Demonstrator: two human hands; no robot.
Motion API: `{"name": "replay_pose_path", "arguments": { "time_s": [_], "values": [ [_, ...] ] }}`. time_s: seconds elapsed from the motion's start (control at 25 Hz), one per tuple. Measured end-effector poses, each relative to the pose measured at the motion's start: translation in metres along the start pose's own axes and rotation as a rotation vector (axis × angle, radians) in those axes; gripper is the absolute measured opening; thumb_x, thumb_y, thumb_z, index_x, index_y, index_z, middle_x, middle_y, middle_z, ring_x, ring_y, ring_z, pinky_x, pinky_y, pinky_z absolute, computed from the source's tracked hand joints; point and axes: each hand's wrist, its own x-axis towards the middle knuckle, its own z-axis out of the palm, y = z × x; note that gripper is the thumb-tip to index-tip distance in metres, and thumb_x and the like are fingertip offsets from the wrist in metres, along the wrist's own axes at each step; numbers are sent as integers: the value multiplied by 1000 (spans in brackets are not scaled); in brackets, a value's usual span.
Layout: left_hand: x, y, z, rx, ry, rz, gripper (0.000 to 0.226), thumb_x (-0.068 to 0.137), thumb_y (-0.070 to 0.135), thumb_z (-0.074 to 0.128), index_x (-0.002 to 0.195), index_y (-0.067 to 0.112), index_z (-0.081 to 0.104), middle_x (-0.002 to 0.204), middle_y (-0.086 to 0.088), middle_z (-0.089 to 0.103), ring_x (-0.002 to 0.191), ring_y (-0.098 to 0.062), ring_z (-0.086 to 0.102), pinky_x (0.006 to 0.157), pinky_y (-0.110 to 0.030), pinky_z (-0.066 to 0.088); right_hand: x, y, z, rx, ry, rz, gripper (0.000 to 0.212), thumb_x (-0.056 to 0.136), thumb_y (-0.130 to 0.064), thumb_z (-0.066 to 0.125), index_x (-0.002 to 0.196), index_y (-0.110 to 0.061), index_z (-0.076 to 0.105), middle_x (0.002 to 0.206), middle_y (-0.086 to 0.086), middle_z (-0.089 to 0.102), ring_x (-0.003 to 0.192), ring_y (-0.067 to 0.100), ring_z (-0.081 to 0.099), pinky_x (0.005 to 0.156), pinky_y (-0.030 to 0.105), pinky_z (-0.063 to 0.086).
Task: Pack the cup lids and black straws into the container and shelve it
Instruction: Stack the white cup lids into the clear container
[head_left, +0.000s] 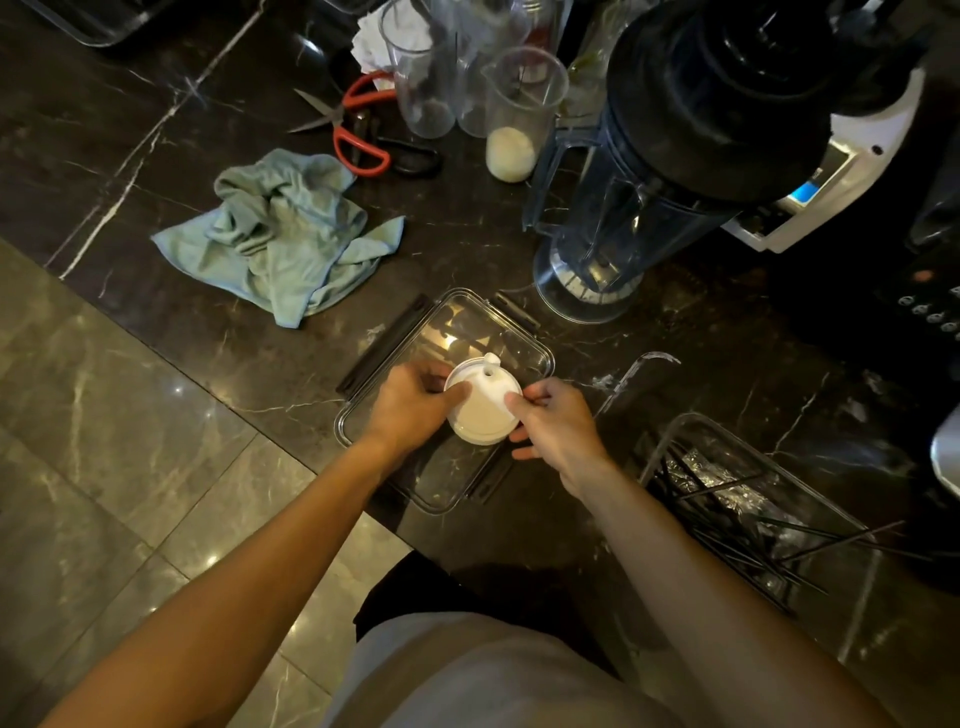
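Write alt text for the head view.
Both hands, left hand and right hand, hold a stack of white cup lids over a clear container lid on a dark marble counter; black straws lie in a container at right.

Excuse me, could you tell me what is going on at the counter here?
A person stands at a dark marble counter, holding a stack of white cup lids between the left hand and right hand, above a flat clear container lid. To the right, the clear container already holds black straws. The lids are not yet in it.
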Motion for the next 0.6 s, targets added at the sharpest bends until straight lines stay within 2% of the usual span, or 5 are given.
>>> {"name": "replay_pose_path", "arguments": {
  "time_s": [0.24, 0.32, 0.4, 0.52, 0.6],
  "values": [
    [-13, 9, 4, 80, 28, 66, 37, 87, 44, 74, 118, 26, 65, 107, 8, 71, 99, -11, 69, 90, -43, 59, -11, -2, -17, -109, 46, -185, 21, 93, -45, 71, 98, -26, 63, 97, -2, 71, 86, 16, 72, 73, 41, 65],
    [-18, 22, 9, 152, 109, 175, 48, 85, 52, 72, 124, 27, 61, 118, 5, 67, 104, -12, 67, 88, -41, 59, -20, -2, -35, -40, 57, -193, 26, 95, -42, 70, 107, -20, 66, 98, -3, 70, 85, 12, 72, 70, 35, 65],
    [-28, 47, 23, 154, 127, 330, 42, 87, 46, 74, 122, 26, 64, 118, 4, 67, 102, -8, 66, 85, -32, 57, -32, 6, -62, 34, 111, -208, 18, 96, -34, 71, 104, -18, 70, 94, -3, 70, 78, 10, 72, 66, 31, 64],
    [-43, 88, 61, 64, -36, 445, 20, 87, 26, 79, 105, 21, 70, 94, 6, 71, 80, 5, 66, 77, -16, 53, -52, 26, -103, 93, 210, -202, 10, 97, -21, 71, 96, -11, 72, 81, 1, 68, 70, 16, 67, 63, 39, 59],
    [-55, 109, 97, 35, -242, 462, 17, 86, 15, 80, 99, 21, 70, 84, 6, 68, 69, 4, 62, 75, -16, 52, -66, 47, -133, 126, 318, -182, 10, 94, -18, 73, 92, -9, 72, 76, 4, 67, 70, 21, 65, 61, 42, 57]
  ]
}}
